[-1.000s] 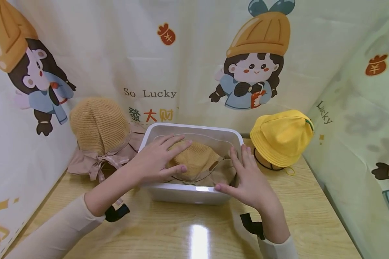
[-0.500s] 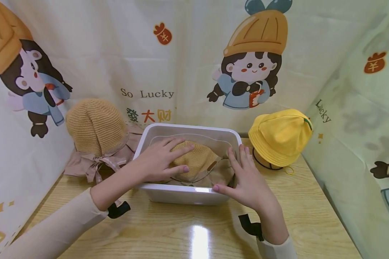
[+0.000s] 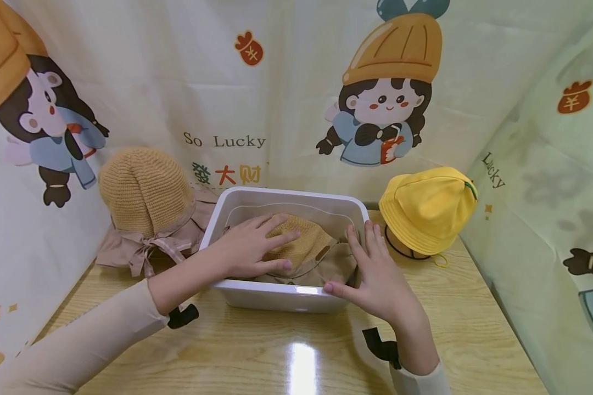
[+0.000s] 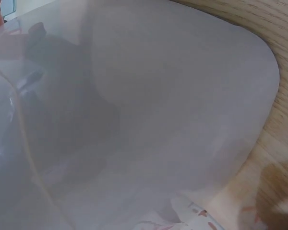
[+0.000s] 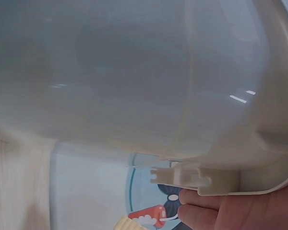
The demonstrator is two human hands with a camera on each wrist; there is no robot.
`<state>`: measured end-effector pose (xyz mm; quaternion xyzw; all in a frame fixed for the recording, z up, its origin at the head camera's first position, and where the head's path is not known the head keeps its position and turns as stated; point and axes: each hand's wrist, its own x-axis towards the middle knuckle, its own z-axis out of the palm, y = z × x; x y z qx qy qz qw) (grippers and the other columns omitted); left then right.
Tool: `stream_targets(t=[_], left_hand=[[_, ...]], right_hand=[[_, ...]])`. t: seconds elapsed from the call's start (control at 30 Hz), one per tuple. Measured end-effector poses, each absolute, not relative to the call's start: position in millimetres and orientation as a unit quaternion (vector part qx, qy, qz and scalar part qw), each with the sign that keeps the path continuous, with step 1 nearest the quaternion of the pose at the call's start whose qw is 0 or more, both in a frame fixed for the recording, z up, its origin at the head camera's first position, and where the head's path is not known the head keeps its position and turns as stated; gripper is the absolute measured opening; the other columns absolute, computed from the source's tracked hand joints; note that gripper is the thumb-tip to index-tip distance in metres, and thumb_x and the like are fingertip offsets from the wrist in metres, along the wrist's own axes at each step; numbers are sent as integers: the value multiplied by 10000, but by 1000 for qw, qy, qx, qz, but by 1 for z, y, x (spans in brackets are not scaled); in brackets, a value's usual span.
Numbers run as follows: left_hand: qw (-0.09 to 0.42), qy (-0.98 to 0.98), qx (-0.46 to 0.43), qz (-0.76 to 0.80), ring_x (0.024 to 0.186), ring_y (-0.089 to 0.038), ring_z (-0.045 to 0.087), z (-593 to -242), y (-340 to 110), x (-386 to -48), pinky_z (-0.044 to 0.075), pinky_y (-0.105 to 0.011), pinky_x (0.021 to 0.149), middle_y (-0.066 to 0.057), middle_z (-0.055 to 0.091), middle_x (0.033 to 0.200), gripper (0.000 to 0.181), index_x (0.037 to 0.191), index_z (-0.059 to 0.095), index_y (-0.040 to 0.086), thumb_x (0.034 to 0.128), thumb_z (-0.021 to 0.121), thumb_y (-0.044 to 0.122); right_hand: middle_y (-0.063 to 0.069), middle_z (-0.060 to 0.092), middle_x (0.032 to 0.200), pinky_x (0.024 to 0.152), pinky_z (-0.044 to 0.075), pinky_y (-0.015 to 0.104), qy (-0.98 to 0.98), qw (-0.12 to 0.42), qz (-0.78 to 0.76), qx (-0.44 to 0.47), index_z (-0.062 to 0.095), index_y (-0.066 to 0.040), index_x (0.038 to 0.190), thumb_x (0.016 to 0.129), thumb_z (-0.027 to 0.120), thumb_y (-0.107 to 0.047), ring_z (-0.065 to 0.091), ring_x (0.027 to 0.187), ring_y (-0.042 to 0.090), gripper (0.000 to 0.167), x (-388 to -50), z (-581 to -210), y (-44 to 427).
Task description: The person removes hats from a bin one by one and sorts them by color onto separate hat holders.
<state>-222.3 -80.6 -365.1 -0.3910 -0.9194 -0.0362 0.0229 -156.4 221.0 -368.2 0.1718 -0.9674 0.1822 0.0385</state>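
Note:
In the head view, a white plastic bin (image 3: pixel 277 299) stands on the table. Inside it lies a tan knitted hat (image 3: pixel 306 238) with a brown cloth brim (image 3: pixel 339 263) and a small brown tag. My left hand (image 3: pixel 249 247) rests on the hat's left side, fingers spread, covering part of it. At the right front corner, my right hand (image 3: pixel 385 285) touches the bin's rim with fairly straight fingers, its thumb on the front edge. The right wrist view has fingers of my right hand (image 5: pixel 249 211) under the rim. Only the bin's outer wall (image 4: pixel 182 96) fills most of the left wrist view.
Left of the bin sits another tan knitted hat (image 3: pixel 145 192) with a pinkish brim and ribbon bow. To the right, a yellow bucket hat (image 3: pixel 427 211) sits on a stand. A printed cloth (image 3: pixel 291 109) rises behind the wooden table (image 3: pixel 247 351).
My left hand has shifted slightly to the right over the hat in the bin. The right hand has barely moved, and the bin and other hats keep their places.

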Motion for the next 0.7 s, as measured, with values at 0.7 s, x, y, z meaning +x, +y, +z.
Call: stream_targets(t=[0.7], left_hand=[[-55, -915, -400, -13, 1477, -465, 225, -370, -81, -220, 368, -651, 1070, -146, 231, 1642, 659, 1528, 371, 424, 949, 353, 738]], right_hand=[[181, -60, 1663, 1127, 219, 690, -967, 40, 181, 175, 65, -249, 1610, 776, 624, -778, -84, 1525, 373, 1135, -157, -370, 221]])
